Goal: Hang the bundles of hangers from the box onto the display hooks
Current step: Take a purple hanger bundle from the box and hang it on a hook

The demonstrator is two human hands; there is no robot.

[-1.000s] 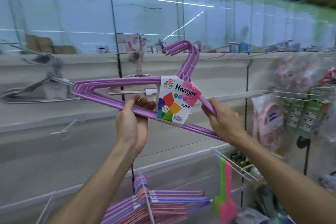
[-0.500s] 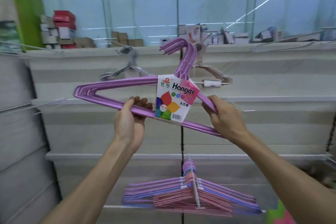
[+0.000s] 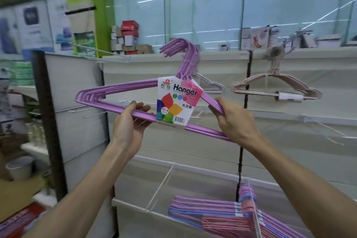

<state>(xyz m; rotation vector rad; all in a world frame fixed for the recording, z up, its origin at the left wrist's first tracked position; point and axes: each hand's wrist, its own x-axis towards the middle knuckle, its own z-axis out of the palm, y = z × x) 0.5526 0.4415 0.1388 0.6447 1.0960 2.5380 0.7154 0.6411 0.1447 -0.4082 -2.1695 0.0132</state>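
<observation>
I hold a purple hanger bundle [image 3: 108, 93] upright in front of the slatted display wall, its "Hanger" paper label [image 3: 178, 100] facing me. My left hand [image 3: 129, 121] grips the bottom bars left of the label. My right hand [image 3: 233, 120] grips the right shoulder where it meets the bottom bars. The bundle's hooks [image 3: 179, 48] point left, level with the top shelf. A bare white display hook [image 3: 160, 185] juts out from the wall below the bundle. More purple, blue and pink bundles [image 3: 212, 214] hang on a hook at the lower right.
A beige hanger bundle [image 3: 274, 85] and a grey one [image 3: 210, 83] hang on the wall behind. Thin wire hooks [image 3: 328, 129] stick out at the right and at the top left [image 3: 96, 50]. Small boxes [image 3: 128, 37] sit on the top shelf. A dark post [image 3: 50, 121] edges the panel at the left.
My view has swung left along the wall: the green pillar and left shelving came into sight. The hanging bundles below shifted right. Both hands keep the same hold on the purple bundle.
</observation>
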